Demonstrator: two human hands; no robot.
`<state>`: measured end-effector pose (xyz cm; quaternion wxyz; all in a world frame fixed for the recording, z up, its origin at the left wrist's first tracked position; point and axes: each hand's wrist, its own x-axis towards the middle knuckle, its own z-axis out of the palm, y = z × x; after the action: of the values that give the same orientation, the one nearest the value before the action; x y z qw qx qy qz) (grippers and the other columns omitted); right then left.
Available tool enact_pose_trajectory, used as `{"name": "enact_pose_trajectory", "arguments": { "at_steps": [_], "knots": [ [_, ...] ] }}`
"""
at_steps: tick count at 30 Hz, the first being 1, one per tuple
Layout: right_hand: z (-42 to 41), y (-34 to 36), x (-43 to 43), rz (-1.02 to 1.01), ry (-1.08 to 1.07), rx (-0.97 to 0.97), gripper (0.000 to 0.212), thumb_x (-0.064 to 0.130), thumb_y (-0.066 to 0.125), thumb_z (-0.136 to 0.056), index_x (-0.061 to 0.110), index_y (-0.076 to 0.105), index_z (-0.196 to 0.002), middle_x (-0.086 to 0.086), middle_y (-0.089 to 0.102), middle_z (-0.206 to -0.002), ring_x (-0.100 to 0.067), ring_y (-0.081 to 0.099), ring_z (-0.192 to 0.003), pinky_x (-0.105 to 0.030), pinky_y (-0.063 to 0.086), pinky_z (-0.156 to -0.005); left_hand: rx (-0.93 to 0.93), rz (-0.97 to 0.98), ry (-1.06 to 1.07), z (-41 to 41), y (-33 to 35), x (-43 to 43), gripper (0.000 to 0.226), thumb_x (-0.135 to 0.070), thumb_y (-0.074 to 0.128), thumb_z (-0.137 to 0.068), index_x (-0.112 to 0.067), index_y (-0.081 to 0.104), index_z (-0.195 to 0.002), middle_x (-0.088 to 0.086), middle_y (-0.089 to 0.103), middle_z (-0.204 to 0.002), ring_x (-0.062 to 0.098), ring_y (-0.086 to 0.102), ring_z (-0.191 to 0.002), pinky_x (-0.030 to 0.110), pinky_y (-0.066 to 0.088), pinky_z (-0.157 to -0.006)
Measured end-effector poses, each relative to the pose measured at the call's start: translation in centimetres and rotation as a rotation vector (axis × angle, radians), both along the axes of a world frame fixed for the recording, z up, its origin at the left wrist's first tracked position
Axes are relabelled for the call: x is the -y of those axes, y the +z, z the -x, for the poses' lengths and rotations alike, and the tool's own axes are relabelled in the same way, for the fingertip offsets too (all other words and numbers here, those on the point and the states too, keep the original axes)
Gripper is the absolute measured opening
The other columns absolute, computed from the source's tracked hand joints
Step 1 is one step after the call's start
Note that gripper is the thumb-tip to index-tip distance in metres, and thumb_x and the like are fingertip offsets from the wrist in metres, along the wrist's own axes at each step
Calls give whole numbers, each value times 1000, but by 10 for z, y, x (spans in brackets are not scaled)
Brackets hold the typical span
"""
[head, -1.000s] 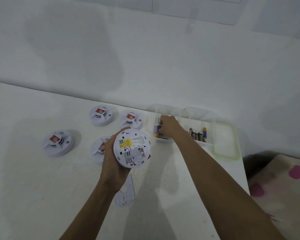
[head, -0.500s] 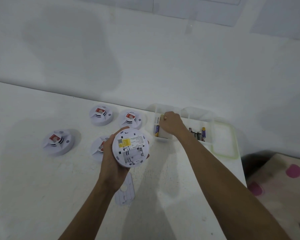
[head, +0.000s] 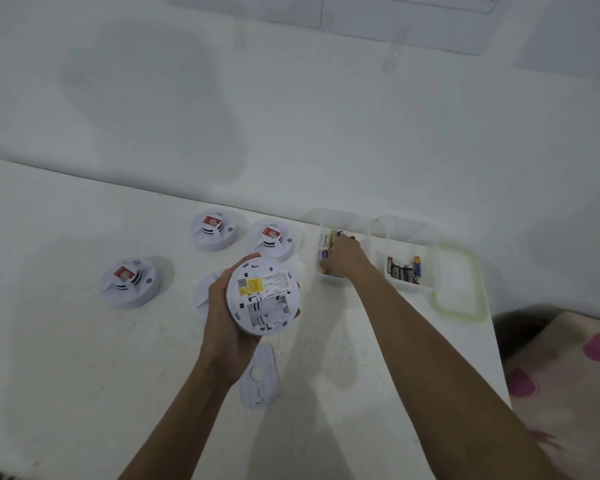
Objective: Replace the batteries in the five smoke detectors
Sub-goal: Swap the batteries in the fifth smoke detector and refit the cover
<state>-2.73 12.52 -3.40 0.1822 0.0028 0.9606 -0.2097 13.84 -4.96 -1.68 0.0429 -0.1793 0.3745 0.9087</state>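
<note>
A smoke detector (head: 262,296) was gripped in the left hand (head: 226,327) above the surface (head: 84,375), its open battery bay turned upward. To the right of that detector, the right hand (head: 345,259) was set inside a clear tub (head: 326,220), on purple-and-gold batteries (head: 326,253); whether one was grasped could not be told. Further detectors (head: 127,282) lay left of and beyond it, and a mounting plate (head: 260,375) just below it.

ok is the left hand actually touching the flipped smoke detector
Touching. The head view shows the left hand holding the smoke detector underside up, with the thumb and fingers curled round its rim.
</note>
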Motion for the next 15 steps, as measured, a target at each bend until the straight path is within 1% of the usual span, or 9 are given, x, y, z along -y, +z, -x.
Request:
{"name": "enact_pose_trajectory", "arguments": {
  "at_steps": [2,4,5,6,8,9,11,13,15],
  "knots": [
    [-2,1,2,5,-22,-6,25,18,61,-87,5,45,-101,-7,48,-89,-28,47,-112,-29,36,-70,-21,-24,0,0,1,2,50,-39,18,-101,-18,55,-129,16,62,-126,39,61,-112,56,51,-89],
    [-2,2,1,43,-55,-38,21,17,63,-85,6,45,-88,-12,53,-96,-29,49,-107,-29,37,-69,-49,-13,21,-1,3,5,47,-39,24,-101,-21,63,-120,16,64,-123,39,61,-111,56,52,-88],
    [-2,2,0,79,-68,-56,22,16,64,-84,7,44,-82,-10,52,-90,-30,51,-102,-30,37,-67,-61,9,36,-1,4,6,43,-42,32,-99,-20,63,-120,17,63,-124,41,59,-113,60,49,-90],
    [-2,2,-2,122,-80,-69,22,15,64,-82,8,44,-80,-7,51,-83,-29,52,-94,-30,37,-65,-75,45,44,-2,6,7,46,-49,45,-93,-19,60,-124,18,60,-128,44,56,-117,65,44,-94],
    [-4,6,-5,233,-102,-93,18,16,64,-81,10,47,-82,-2,53,-75,-27,55,-83,-32,42,-63,-71,95,60,-4,7,9,72,-58,67,-73,-16,54,-130,22,54,-134,47,51,-121,71,34,-98],
    [-6,9,-7,285,-108,-105,16,17,65,-80,12,50,-83,-3,57,-77,-27,57,-80,-33,45,-65,-78,81,56,-5,8,11,79,-59,72,-67,-15,54,-131,23,53,-135,48,51,-121,73,32,-99],
    [-11,19,-9,363,-113,-145,11,18,65,-81,15,56,-86,-2,63,-80,-18,62,-74,-28,46,-62,-97,55,54,-5,12,13,81,-59,76,-62,-16,56,-128,22,54,-134,48,51,-120,74,30,-99],
    [-21,32,-10,511,-171,-185,6,17,65,-84,14,64,-89,1,64,-75,0,58,-54,-18,39,-50,-114,44,35,-5,12,17,82,-57,79,-60,-15,57,-127,23,54,-134,49,51,-120,73,30,-101],
    [-35,47,-9,700,-248,-209,7,14,67,-84,13,69,-91,-4,67,-76,3,53,-46,-17,36,-45,-133,42,1,-5,14,22,86,-56,81,-57,-14,56,-128,24,55,-133,49,51,-120,71,32,-101]
  ]
}}
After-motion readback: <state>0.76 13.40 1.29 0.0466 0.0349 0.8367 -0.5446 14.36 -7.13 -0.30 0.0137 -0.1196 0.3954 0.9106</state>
